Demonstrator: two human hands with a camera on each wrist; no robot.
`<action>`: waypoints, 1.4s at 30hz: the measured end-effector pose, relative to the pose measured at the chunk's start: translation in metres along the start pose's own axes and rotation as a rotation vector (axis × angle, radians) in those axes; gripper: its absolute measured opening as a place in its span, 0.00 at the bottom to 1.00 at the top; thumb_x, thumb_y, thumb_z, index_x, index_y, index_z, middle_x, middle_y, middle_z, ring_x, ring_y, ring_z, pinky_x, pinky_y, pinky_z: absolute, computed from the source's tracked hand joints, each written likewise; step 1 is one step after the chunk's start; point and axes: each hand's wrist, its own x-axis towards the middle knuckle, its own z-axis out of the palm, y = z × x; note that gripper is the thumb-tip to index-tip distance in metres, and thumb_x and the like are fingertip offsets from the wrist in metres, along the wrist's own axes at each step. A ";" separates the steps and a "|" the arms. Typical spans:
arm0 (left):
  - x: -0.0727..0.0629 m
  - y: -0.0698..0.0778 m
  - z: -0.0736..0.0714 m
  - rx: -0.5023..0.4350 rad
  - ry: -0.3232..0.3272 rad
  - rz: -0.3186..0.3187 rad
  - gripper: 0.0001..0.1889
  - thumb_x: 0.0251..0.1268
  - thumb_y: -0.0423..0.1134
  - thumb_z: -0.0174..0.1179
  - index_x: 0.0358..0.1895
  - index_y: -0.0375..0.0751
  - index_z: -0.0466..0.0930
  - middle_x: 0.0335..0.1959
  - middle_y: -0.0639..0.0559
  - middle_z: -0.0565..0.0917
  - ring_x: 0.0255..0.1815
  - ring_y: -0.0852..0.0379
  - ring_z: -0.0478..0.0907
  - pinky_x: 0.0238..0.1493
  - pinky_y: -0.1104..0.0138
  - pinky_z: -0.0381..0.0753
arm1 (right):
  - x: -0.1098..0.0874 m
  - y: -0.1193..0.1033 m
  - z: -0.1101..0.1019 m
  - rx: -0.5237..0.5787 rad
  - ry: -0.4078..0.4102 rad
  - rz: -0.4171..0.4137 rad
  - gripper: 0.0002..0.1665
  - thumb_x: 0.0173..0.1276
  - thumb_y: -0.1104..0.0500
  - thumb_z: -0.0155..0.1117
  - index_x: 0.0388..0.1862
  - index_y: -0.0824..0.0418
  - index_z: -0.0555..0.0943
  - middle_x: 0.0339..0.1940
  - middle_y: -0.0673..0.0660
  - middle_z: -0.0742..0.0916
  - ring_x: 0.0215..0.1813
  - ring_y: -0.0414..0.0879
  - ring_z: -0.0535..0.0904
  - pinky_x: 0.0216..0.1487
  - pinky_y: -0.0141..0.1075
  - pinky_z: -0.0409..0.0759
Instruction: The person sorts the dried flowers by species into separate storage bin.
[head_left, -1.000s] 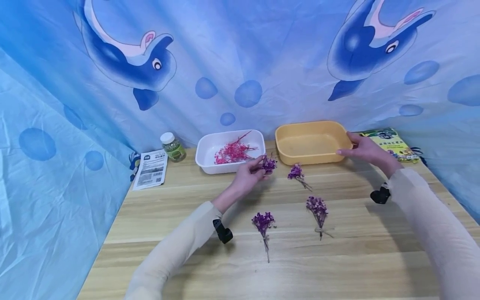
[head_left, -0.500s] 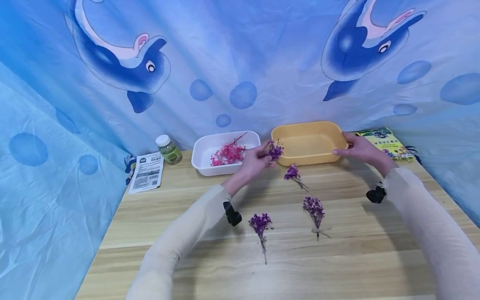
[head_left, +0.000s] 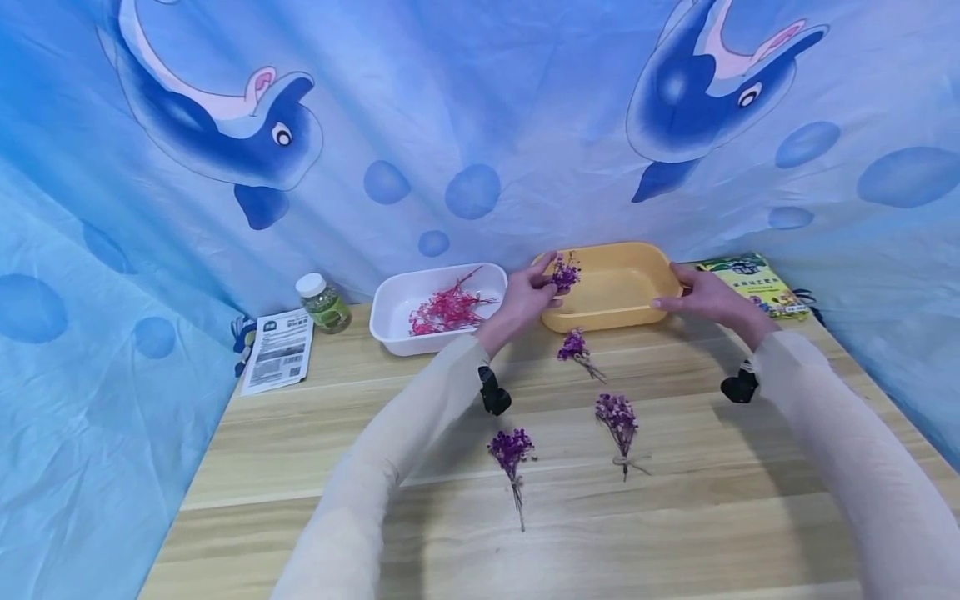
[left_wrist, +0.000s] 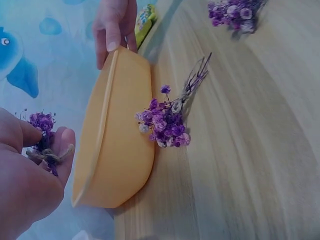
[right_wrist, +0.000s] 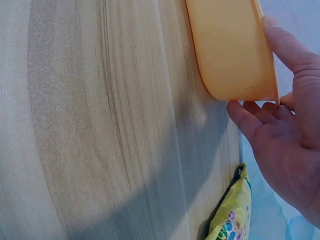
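Observation:
My left hand [head_left: 527, 298] pinches a small bunch of purple dried flowers [left_wrist: 42, 122], tied with twine, above the left end of the yellow basin [head_left: 622, 317]. With thumb and fingers my right hand [head_left: 708, 297] grips that basin's right end by the rim. Three more purple bunches lie on the table: one bunch [head_left: 573, 345] just in front of the basin, another bunch [head_left: 617, 417] nearer me, and a third bunch [head_left: 511, 450] to its left. Inside the white basin [head_left: 405, 340], left of the yellow one, are pink dried flowers [head_left: 450, 308].
At the back left stand a white-capped jar [head_left: 324, 304] of green contents and a printed white packet [head_left: 279, 352]. Behind my right hand lies a yellow-green bag [head_left: 757, 283]. A blue dolphin-print curtain [head_left: 420, 100] rises along the back edge of the wooden table [head_left: 300, 467].
My left hand has carried its purple bunch rightward, from beside the white basin to over the yellow basin's left end. The right hand keeps its hold. The head view has shifted slightly.

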 end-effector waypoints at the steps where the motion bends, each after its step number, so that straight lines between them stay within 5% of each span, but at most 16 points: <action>1: 0.002 0.000 0.002 0.007 0.002 -0.002 0.35 0.70 0.18 0.50 0.76 0.48 0.63 0.63 0.31 0.74 0.51 0.45 0.84 0.43 0.67 0.86 | 0.000 0.000 0.000 -0.001 0.000 0.001 0.64 0.68 0.41 0.68 0.81 0.66 0.37 0.79 0.73 0.52 0.75 0.71 0.52 0.73 0.61 0.55; 8: 0.018 -0.001 0.012 0.067 0.041 -0.033 0.34 0.70 0.18 0.51 0.75 0.51 0.66 0.62 0.34 0.75 0.49 0.47 0.85 0.48 0.60 0.85 | 0.001 0.000 0.000 0.013 -0.005 -0.005 0.64 0.68 0.41 0.68 0.81 0.66 0.38 0.79 0.72 0.51 0.76 0.71 0.52 0.73 0.61 0.56; 23: 0.041 -0.001 0.036 0.111 -0.030 -0.076 0.35 0.69 0.16 0.46 0.74 0.52 0.68 0.74 0.45 0.67 0.45 0.54 0.84 0.52 0.57 0.83 | 0.000 0.002 -0.002 0.003 0.014 0.015 0.63 0.67 0.42 0.69 0.81 0.64 0.39 0.79 0.72 0.53 0.76 0.70 0.53 0.73 0.60 0.57; 28: 0.045 -0.003 0.041 0.186 -0.026 -0.101 0.39 0.63 0.15 0.48 0.73 0.57 0.70 0.69 0.44 0.74 0.30 0.61 0.78 0.36 0.65 0.83 | 0.001 0.000 -0.002 0.009 0.015 0.016 0.62 0.67 0.43 0.69 0.81 0.64 0.40 0.79 0.71 0.54 0.76 0.70 0.54 0.73 0.59 0.57; 31: 0.047 -0.003 0.042 0.199 -0.035 -0.115 0.41 0.62 0.14 0.48 0.73 0.59 0.70 0.64 0.48 0.79 0.23 0.65 0.71 0.21 0.73 0.72 | 0.001 -0.002 -0.002 0.014 0.013 0.012 0.62 0.68 0.43 0.69 0.81 0.65 0.40 0.79 0.72 0.54 0.75 0.70 0.54 0.72 0.60 0.57; 33: 0.048 -0.003 0.042 0.169 -0.046 -0.119 0.41 0.62 0.14 0.46 0.73 0.58 0.69 0.61 0.50 0.82 0.26 0.66 0.75 0.17 0.75 0.65 | 0.002 -0.002 -0.002 0.016 0.011 0.010 0.62 0.68 0.43 0.69 0.81 0.65 0.40 0.79 0.72 0.54 0.76 0.70 0.54 0.72 0.59 0.58; 38: 0.046 -0.002 0.044 0.133 -0.031 -0.098 0.36 0.68 0.16 0.46 0.74 0.52 0.68 0.58 0.51 0.83 0.56 0.60 0.81 0.15 0.75 0.60 | 0.003 -0.002 -0.001 0.013 0.003 0.021 0.63 0.68 0.42 0.69 0.81 0.65 0.39 0.79 0.72 0.52 0.76 0.70 0.52 0.73 0.60 0.56; 42: 0.038 -0.002 0.046 0.112 0.014 -0.029 0.28 0.71 0.21 0.50 0.71 0.45 0.71 0.55 0.47 0.85 0.55 0.55 0.82 0.17 0.76 0.62 | 0.002 -0.001 -0.002 0.007 0.003 0.036 0.63 0.68 0.41 0.69 0.81 0.65 0.38 0.80 0.71 0.51 0.76 0.70 0.51 0.73 0.60 0.55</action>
